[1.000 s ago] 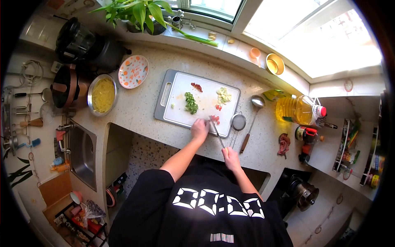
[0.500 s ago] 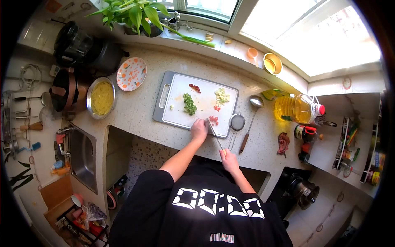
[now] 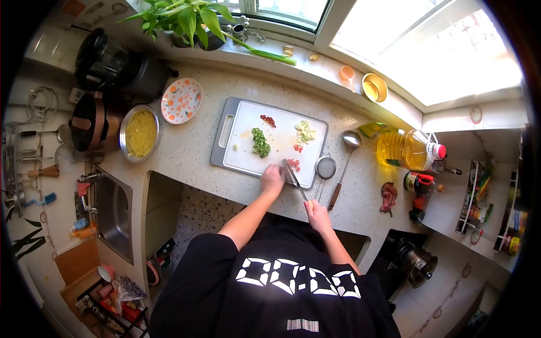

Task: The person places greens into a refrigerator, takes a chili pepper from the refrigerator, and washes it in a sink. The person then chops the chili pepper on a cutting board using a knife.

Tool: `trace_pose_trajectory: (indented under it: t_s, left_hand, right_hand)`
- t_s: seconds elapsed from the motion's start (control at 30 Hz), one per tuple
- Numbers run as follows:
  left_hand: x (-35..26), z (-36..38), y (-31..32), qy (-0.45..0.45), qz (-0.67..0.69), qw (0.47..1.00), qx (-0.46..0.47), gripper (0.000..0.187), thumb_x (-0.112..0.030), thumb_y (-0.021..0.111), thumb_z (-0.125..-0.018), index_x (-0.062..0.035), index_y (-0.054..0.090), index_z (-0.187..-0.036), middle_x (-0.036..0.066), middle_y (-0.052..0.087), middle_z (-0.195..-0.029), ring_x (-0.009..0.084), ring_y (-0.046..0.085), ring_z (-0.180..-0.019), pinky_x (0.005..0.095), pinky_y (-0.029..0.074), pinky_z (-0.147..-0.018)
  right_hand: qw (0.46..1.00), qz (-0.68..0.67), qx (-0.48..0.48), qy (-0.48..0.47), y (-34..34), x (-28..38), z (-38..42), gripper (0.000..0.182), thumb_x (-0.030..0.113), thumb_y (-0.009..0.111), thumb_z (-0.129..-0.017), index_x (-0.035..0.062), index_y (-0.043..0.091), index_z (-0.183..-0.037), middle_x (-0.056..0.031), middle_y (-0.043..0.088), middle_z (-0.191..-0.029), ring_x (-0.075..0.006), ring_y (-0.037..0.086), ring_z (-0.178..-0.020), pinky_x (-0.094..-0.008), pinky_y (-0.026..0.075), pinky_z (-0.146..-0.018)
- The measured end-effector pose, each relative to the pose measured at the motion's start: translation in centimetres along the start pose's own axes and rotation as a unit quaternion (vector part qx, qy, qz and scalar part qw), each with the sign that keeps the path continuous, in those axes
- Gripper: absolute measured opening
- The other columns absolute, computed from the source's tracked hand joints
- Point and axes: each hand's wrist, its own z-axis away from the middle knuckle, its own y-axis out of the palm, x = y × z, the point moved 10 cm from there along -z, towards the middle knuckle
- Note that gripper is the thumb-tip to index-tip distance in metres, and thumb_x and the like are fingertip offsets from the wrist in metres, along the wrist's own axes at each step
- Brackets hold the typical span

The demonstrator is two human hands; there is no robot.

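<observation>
My right hand (image 3: 318,215) is closed around the handle of a kitchen knife (image 3: 297,183), whose blade reaches over the near edge of the cutting board (image 3: 252,160). Just left of the blade, my left hand (image 3: 273,179) rests on the board with its fingers bunched; whatever they pinch is hidden. Chopped red chili (image 3: 293,164) lies beside the blade tip. Farther up the board are chopped green pepper (image 3: 260,143), dark red bits (image 3: 268,120) and chopped pale garlic (image 3: 305,132).
To the right lie a small strainer (image 3: 326,168), a ladle (image 3: 351,139), an oil bottle (image 3: 406,149) and a piece of meat (image 3: 388,197). A bowl of pale yellow shreds (image 3: 140,133) and a patterned plate (image 3: 181,101) stand left. A sink (image 3: 114,217) is at far left.
The knife has tilted, showing more of its blade, and my right hand has shifted slightly right. My left hand stays at nearly the same spot on the board.
</observation>
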Motion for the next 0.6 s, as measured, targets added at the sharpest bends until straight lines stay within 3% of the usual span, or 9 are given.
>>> trace_pose_trajectory:
  t_s: [0.6]
  left_hand:
    - [0.0,-0.3,-0.1,-0.028,-0.009,1.000,-0.006,0.017,-0.027,0.069,-0.087,-0.0116,0.070,-0.080,0.008,0.068,-0.087,0.0327,0.067,-0.081,0.0447,0.054,-0.072]
  right_hand:
    - [0.998,-0.060,-0.022,-0.027,0.8,-0.4,2.1,0.045,0.046,0.052,-0.103,0.0022,0.056,-0.093,-0.0279,0.063,-0.080,-0.0502,0.062,-0.079,-0.0524,0.048,-0.067]
